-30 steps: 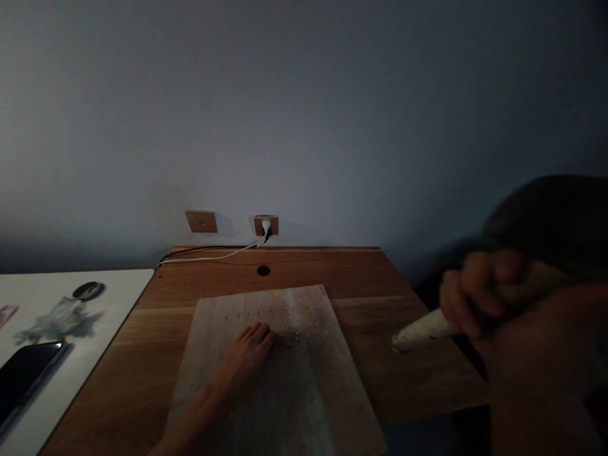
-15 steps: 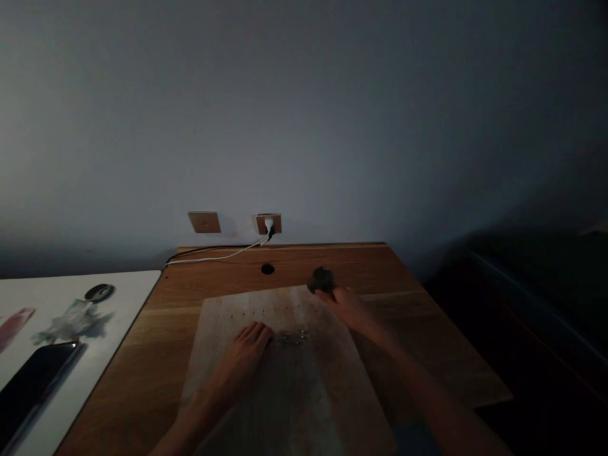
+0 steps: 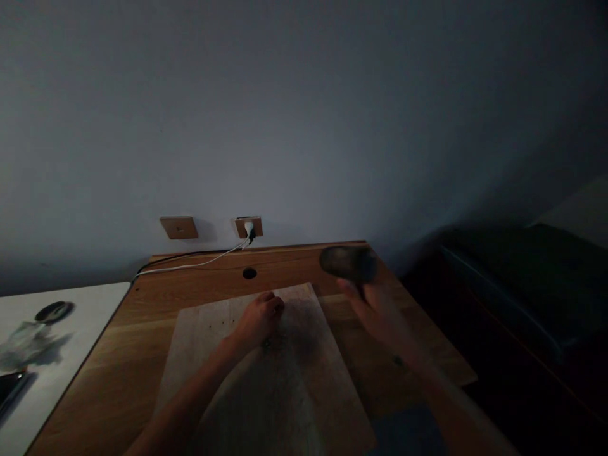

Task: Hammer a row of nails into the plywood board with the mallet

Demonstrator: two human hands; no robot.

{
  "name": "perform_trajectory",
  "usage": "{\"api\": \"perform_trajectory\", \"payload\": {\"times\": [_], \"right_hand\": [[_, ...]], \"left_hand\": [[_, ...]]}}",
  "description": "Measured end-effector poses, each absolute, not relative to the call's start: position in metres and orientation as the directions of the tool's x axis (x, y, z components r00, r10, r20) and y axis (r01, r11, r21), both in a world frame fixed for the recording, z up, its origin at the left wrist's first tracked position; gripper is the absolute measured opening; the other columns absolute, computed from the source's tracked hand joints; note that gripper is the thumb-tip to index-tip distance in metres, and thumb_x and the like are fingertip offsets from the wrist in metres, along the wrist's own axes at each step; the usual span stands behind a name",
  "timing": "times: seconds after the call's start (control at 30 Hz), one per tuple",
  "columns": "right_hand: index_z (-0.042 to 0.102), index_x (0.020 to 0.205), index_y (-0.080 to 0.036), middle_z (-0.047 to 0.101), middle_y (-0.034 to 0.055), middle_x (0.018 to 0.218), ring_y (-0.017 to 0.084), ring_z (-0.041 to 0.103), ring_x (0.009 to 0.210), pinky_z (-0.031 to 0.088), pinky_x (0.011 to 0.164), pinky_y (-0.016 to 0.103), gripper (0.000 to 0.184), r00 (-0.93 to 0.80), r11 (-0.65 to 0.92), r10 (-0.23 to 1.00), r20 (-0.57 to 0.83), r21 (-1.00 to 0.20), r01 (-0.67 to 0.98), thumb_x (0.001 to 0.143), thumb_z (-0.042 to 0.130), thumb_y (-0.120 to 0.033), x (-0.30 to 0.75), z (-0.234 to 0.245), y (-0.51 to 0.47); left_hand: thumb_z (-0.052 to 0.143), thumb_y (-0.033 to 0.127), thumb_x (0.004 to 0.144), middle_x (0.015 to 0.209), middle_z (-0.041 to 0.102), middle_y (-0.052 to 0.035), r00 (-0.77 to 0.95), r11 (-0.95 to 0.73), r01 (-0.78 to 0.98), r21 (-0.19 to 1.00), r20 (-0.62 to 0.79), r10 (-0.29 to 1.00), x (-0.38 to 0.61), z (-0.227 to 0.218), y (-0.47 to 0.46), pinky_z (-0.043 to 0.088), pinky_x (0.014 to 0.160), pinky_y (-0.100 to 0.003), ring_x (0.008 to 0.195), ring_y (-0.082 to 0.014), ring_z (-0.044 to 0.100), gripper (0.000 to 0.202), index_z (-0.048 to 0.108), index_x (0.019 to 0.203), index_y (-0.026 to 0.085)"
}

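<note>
A pale sheet of paper [image 3: 266, 380] lies on a wooden desk [image 3: 142, 342]. My left hand [image 3: 259, 318] rests on the sheet near its far edge with the fingers curled under; what they press on is too dark to make out. My right hand [image 3: 375, 310] is raised above the desk's right side and grips a dark rounded object [image 3: 348, 263], blurred by motion, that looks like a stone.
A white cable [image 3: 190, 263] runs from a wall socket [image 3: 247, 226] across the desk's back edge, beside a round cable hole [image 3: 249, 273]. A white table [image 3: 52, 354] at left carries a dark disc [image 3: 54, 311] and a crumpled wrapper [image 3: 23, 342]. Dark furniture [image 3: 513, 297] stands at right.
My right hand has lifted the dark rounded object up and toward me from the sheet's far right corner. My left hand has curled its fingers and shifted up the sheet. The view has swung right.
</note>
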State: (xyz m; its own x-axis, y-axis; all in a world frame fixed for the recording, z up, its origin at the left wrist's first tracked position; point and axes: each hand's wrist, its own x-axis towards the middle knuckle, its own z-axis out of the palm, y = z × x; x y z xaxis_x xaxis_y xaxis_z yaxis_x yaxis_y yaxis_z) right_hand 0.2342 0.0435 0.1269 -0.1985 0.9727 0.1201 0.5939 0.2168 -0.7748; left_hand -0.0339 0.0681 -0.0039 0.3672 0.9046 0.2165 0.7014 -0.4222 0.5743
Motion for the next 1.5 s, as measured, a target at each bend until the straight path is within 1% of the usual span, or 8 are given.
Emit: {"api": "perform_trajectory", "payload": {"times": [0.03,0.1,0.2,0.43,0.6,0.8,1.1,1.5], "right_hand": [[0.07,0.093,-0.017,0.074,0.0135,0.086,0.03,0.071,0.091,0.05,0.077,0.033,0.051,-0.19,0.19,0.979,0.073,-0.663,0.724,0.102,0.047,-0.062,0.227,0.112,0.053],[0.073,0.101,-0.014,0.076,0.0182,0.101,0.03,0.071,0.105,0.049,0.083,0.032,0.054,-0.147,0.087,0.983,-0.112,-0.422,0.902,0.106,0.042,-0.057,0.213,0.081,0.072],[0.074,0.106,-0.012,0.075,0.0215,0.112,0.031,0.07,0.111,0.048,0.084,0.031,0.057,-0.126,0.056,0.975,-0.184,-0.349,0.936,0.108,0.039,-0.056,0.202,0.047,0.093],[0.076,0.107,-0.011,0.076,0.0239,0.109,0.032,0.073,0.108,0.049,0.084,0.032,0.061,-0.175,0.106,0.964,-0.203,-0.312,0.944,0.109,0.036,-0.056,0.209,0.027,0.109],[0.076,0.109,-0.009,0.076,0.0239,0.111,0.031,0.073,0.111,0.048,0.088,0.031,0.061,-0.204,0.121,0.95,-0.236,-0.325,0.938,0.11,0.034,-0.053,0.211,0.018,0.115],[0.076,0.113,-0.011,0.076,0.0214,0.113,0.029,0.073,0.112,0.047,0.089,0.03,0.06,-0.23,0.13,0.941,-0.247,-0.364,0.922,0.111,0.034,-0.053,0.213,0.016,0.117],[0.075,0.116,-0.012,0.076,0.0205,0.116,0.029,0.072,0.115,0.047,0.089,0.03,0.058,-0.234,0.133,0.945,-0.228,-0.388,0.912,0.111,0.033,-0.052,0.213,0.02,0.113],[0.075,0.117,-0.008,0.075,0.0245,0.114,0.031,0.072,0.113,0.048,0.09,0.031,0.061,-0.223,0.137,0.946,-0.235,-0.332,0.933,0.111,0.032,-0.051,0.208,0.024,0.112]], "left_hand": [[0.054,0.012,0.092,0.098,0.069,-0.0085,0.366,-0.415,0.711,0.568,0.205,0.908,-0.032,-0.005,0.07,0.054,0.084,-0.031,0.088,-0.0192,0.067,0.02,0.073,0.098,0.017],[0.054,0.01,0.091,0.101,0.069,-0.0096,0.363,-0.403,0.73,0.552,0.187,0.913,-0.029,-0.007,0.071,0.054,0.086,-0.033,0.091,-0.0206,0.067,0.023,0.074,0.101,0.016],[0.052,0.009,0.091,0.101,0.069,-0.0092,0.367,-0.404,0.739,0.539,0.18,0.913,-0.026,-0.009,0.073,0.054,0.086,-0.033,0.091,-0.0209,0.068,0.025,0.074,0.1,0.017],[0.053,0.007,0.09,0.102,0.072,-0.0077,0.407,-0.446,0.67,0.594,0.21,0.889,-0.016,-0.011,0.082,0.055,0.091,-0.033,0.095,-0.0204,0.069,0.03,0.077,0.102,0.02],[0.053,0.005,0.092,0.111,0.074,-0.0089,0.381,-0.432,0.649,0.625,0.224,0.897,-0.009,-0.018,0.088,0.055,0.096,-0.035,0.102,-0.0217,0.07,0.031,0.073,0.111,0.018],[0.055,0.0,0.086,0.105,0.074,-0.0068,0.377,-0.439,0.651,0.619,0.238,0.895,-0.006,-0.021,0.091,0.055,0.094,-0.035,0.098,-0.0206,0.07,0.03,0.07,0.104,0.018],[0.055,0.001,0.081,0.103,0.076,-0.0037,0.335,-0.408,0.478,0.778,0.267,0.904,-0.005,-0.032,0.094,0.056,0.092,-0.034,0.095,-0.0203,0.071,0.032,0.073,0.103,0.016],[0.059,0.001,0.083,0.106,0.076,-0.006,0.369,-0.444,0.533,0.72,0.275,0.888,-0.008,-0.036,0.094,0.055,0.095,-0.033,0.099,-0.0197,0.071,0.031,0.075,0.104,0.017]]}}
